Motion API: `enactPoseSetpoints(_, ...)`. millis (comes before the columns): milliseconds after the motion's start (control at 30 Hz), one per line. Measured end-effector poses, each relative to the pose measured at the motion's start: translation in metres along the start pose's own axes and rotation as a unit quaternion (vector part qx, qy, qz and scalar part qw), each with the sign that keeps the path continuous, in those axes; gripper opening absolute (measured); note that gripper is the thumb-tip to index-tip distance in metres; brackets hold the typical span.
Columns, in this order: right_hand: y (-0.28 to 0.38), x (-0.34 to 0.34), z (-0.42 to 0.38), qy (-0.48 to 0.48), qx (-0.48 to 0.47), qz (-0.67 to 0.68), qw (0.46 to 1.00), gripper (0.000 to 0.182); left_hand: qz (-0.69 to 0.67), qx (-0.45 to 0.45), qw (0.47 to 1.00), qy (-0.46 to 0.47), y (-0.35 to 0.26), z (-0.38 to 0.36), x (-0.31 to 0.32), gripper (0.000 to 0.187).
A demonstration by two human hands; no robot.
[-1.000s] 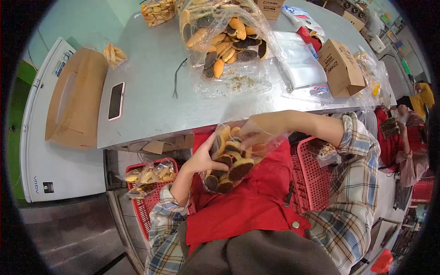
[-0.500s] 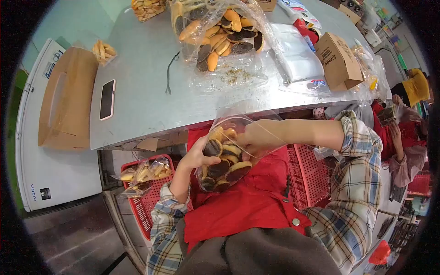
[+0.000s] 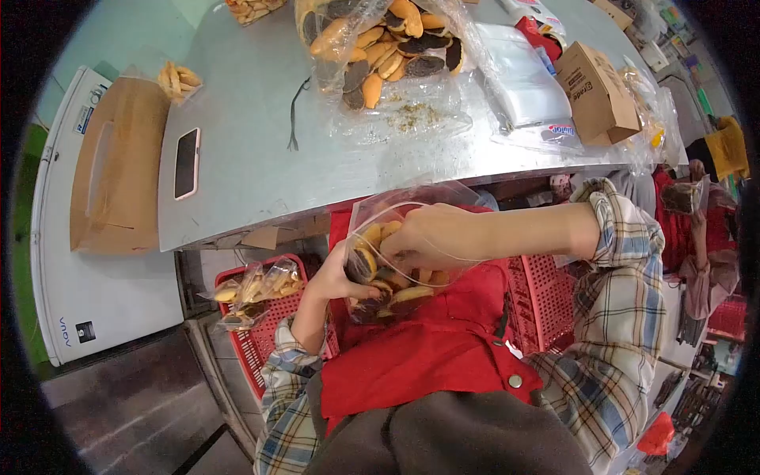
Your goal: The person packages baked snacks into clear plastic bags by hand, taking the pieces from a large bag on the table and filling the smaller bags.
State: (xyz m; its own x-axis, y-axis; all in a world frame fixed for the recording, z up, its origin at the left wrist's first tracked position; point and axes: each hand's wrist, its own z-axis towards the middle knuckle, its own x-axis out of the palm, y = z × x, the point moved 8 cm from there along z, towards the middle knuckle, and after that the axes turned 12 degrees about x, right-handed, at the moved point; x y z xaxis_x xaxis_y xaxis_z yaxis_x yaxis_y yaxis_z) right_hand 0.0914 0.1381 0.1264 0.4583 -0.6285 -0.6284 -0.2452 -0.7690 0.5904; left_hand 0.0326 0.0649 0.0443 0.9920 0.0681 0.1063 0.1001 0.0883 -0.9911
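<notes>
A clear plastic bag (image 3: 366, 305) of oval cookies, pale with dark-coated faces, rests against the red apron in front of me. My left hand (image 3: 339, 277) grips the bag's left side, thumb across its front. Through the bag's open mouth reaches my right hand (image 3: 419, 236), its fingers curled down among the cookies (image 3: 412, 294). Its fingertips are hidden, so what they hold cannot be made out. On the metal table (image 3: 245, 174) ahead lies a large opened plastic bag with a heap of similar cookies (image 3: 396, 59), with crumbs in front.
A phone (image 3: 187, 164) and a cardboard box (image 3: 119, 166) sit at the left. Stacked clear bags (image 3: 526, 87) and a small carton (image 3: 598, 95) stand at the right. Below the table edge, a red basket (image 3: 265, 336) carries filled bags; another red basket (image 3: 542, 305) is at my right.
My right hand has shifted left and slightly up within the bag, its back now showing above the cookies. My left hand keeps its grip. The view has shifted slightly.
</notes>
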Motion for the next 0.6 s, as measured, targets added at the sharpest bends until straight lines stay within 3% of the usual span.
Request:
enactPoseSetpoints(33, 0.005, 0.001, 0.0, -0.038, -0.039, -0.076, 0.996, 0.017, -0.018, -0.047, 0.999, -0.008, 0.004, -0.002, 0.002, 0.105)
enactPoseSetpoints(133, 0.002, 0.008, 0.0, -0.036, -0.013, -0.129, 0.991, 0.018, 0.049, 0.015, 0.999, 0.011, 0.003, 0.0, 0.002, 0.106)
enactPoseSetpoints(233, 0.007, 0.005, -0.004, -0.03, -0.021, -0.181, 0.983, 0.019, 0.023, 0.077, 0.996, 0.025, 0.002, 0.003, 0.003, 0.097)
enactPoseSetpoints(333, 0.016, 0.005, -0.003, -0.008, -0.074, -0.139, 0.987, 0.021, -0.015, 0.065, 0.997, 0.037, 0.01, -0.004, -0.001, 0.101)
enactPoseSetpoints(433, 0.016, 0.019, -0.003, 0.082, -0.044, -0.212, 0.973, 0.027, 0.004, 0.073, 0.995, 0.075, 0.011, -0.001, 0.002, 0.102)
enactPoseSetpoints(533, 0.011, 0.025, 0.0, 0.114, -0.02, -0.281, 0.953, 0.031, -0.018, 0.065, 0.996, 0.064, 0.007, 0.001, 0.004, 0.1)
enactPoseSetpoints(600, 0.01, 0.025, -0.001, 0.096, -0.042, -0.251, 0.962, 0.031, 0.011, 0.044, 0.996, 0.082, 0.008, 0.003, 0.006, 0.099)
